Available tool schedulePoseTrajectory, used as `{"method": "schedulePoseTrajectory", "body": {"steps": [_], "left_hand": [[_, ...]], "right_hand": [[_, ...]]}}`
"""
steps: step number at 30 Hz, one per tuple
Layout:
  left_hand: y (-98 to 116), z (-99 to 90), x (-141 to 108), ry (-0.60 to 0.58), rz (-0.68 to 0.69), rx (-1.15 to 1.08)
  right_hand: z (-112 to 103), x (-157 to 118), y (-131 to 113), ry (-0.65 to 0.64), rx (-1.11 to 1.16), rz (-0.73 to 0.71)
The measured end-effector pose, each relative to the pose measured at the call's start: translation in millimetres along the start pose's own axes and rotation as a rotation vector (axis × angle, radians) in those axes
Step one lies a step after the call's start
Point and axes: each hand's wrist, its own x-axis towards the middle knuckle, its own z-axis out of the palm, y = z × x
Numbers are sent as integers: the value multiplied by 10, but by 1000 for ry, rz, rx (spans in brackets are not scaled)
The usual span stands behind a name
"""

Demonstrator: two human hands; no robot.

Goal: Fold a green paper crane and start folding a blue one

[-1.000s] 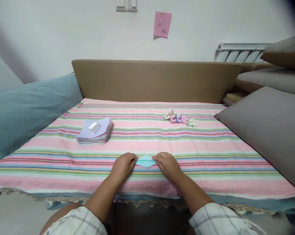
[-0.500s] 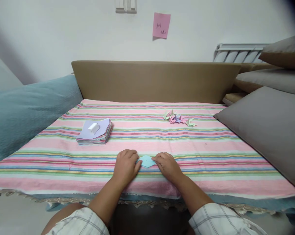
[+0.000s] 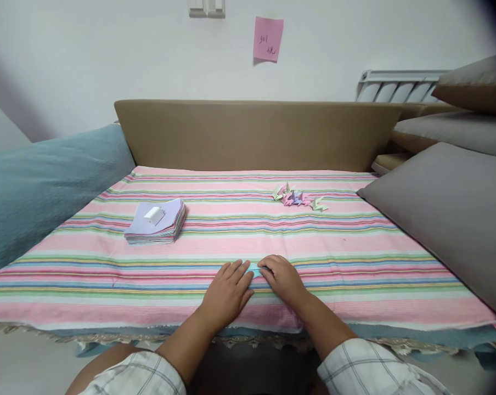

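A small piece of folded light-blue paper [image 3: 254,269] lies on the striped cloth in front of me, partly hidden by my fingers. My left hand [image 3: 228,291] rests flat with its fingers stretched out, the tips over the paper's left part. From the right, my right hand [image 3: 281,278] pinches the paper's edge between thumb and curled fingers. Farther back on the right sits a cluster of several folded paper cranes [image 3: 295,197] in pink, green and purple. To the left stands a stack of coloured paper sheets [image 3: 161,229] with a small white block [image 3: 154,215] on top.
The striped cloth [image 3: 231,241] covers the seat, its front edge close to my knees. Grey cushions [image 3: 441,208] pile up on the right, and a blue covered armrest [image 3: 58,170] bounds the left. Behind runs a brown backrest [image 3: 252,134]; a pink note [image 3: 268,39] sticks to the wall.
My left hand has shifted right and flattened over the paper's left part, where it earlier held the left corner. Less of the paper shows now. My right hand stays at its right side.
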Motion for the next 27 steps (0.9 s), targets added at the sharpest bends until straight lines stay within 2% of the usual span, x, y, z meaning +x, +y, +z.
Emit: {"method": "schedulePoseTrajectory", "body": {"steps": [17, 22, 27], "left_hand": [[27, 7, -7, 3, 1, 23], [21, -23, -13, -26, 32, 20], [25, -25, -19, -28, 53, 20]], "right_hand": [[7, -19, 4, 72, 53, -4], [21, -41, 32, 122, 15, -4], [31, -49, 32, 120, -12, 13]]}}
